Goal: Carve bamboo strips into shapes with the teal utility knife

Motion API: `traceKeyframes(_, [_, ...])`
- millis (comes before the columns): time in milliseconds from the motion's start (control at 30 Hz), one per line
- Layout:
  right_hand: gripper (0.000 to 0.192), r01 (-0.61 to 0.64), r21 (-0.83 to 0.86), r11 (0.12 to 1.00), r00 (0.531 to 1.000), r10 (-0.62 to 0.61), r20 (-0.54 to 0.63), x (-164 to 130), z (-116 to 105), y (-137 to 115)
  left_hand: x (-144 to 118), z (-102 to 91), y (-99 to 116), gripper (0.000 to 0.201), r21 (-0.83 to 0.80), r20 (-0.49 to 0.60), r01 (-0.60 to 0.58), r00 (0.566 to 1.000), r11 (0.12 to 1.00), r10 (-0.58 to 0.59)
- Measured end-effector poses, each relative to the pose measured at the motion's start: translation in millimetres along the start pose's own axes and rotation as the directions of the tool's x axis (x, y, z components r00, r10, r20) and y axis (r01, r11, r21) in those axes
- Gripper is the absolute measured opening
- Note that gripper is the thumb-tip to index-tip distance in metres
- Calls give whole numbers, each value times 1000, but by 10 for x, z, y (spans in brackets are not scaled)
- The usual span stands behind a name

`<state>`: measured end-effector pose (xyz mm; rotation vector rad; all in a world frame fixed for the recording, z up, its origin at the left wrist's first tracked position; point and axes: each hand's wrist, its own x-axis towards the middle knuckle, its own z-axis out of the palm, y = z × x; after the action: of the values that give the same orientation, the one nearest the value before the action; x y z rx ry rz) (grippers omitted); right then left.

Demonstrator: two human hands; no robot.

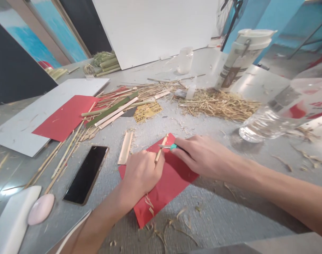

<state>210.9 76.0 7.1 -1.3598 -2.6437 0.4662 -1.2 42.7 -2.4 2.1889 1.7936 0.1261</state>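
Note:
My left hand [143,171] is closed around a short, thin bamboo stick [161,150], whose upper end juts out past the fingers. In my right hand [200,153] is a craft knife with a teal handle [173,146]; its blade lies against the stick. Beneath both hands a red sheet of paper [174,183] rests on the table, with a few pale shavings on its lower part. A flat split bamboo piece [126,147] lies just beyond my left hand.
A black phone [86,175] lies left of my hands. Bamboo strips [115,113], another red sheet [68,116] and a shavings pile [216,104] spread farther back. On the right stand a plastic bottle [272,114] and a tall cup [243,58].

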Motion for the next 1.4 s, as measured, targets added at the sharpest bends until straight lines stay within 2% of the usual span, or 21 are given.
traceKeyframes(267, [49, -11, -108, 994, 1000, 8, -29, 6, -10, -3, 14, -8, 4, 63, -23, -2, 1, 1000, 1000, -1])
traceKeyframes(533, [49, -40, -89, 995, 999, 38, -20, 41, 45, 31, 30, -13, -17, 63, -10, -6, 8, 1000, 1000, -8])
traceKeyframes(733, [48, -4, -50, 999, 1000, 3, -11, 56, 83, 34, 45, -33, -9, 62, 9, -1, 17, 1000, 1000, -17])
traceKeyframes(967, [52, -115, -34, 993, 993, 115, -5, 124, 70, 103, 5, 4, 15, 58, 38, -1, -4, 1000, 999, 4])
traceKeyframes(1200, [50, 8, 22, 1000, 1000, -8, 25, 53, 32, 101, -8, 10, 23, 62, 67, -1, -16, 1000, 998, 17])
traceKeyframes(1400, [52, -9, 42, 999, 999, 8, 32, 37, 9, 87, -15, 3, 23, 65, 58, -8, -11, 1000, 998, 12])
